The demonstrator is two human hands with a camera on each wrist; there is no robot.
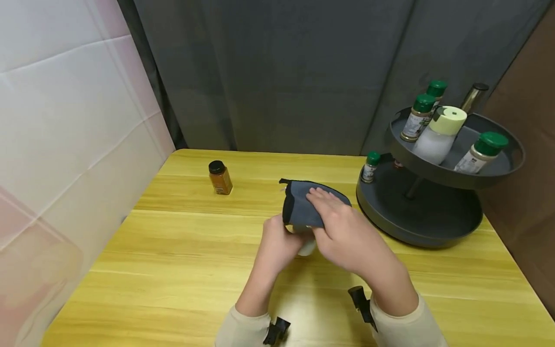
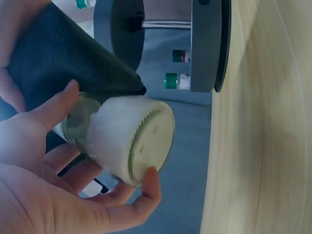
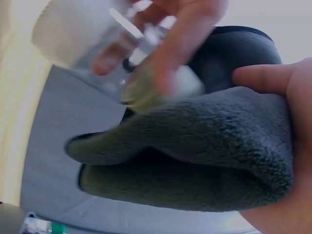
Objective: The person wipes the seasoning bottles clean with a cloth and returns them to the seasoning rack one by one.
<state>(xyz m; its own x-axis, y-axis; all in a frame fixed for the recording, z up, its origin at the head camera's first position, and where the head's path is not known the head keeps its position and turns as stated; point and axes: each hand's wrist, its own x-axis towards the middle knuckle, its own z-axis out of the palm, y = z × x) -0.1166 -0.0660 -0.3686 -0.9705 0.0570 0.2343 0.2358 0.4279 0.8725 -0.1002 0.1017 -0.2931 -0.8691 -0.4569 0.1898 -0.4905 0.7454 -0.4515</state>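
Observation:
My left hand [image 1: 275, 246] grips a clear jar of white powder [image 2: 117, 136], which lies tilted with its round base toward the left wrist camera. At its other end the right wrist view shows a pale green cap [image 3: 163, 90], blurred. My right hand [image 1: 347, 236] holds a folded dark grey cloth [image 1: 301, 202] with black edging, its fingers spread over the top. The cloth is close against the capped end of the jar; the head view hides most of the jar behind hands and cloth.
On the right stands a two-tier grey rotating rack [image 1: 420, 236]. Its upper tier bears several green-capped spice jars and a pale-green-capped jar [image 1: 438, 137]; a small green-capped jar [image 1: 369, 168] is on the lower tier. A black-lidded jar of orange-brown spice [image 1: 221, 180] stands on the table's left.

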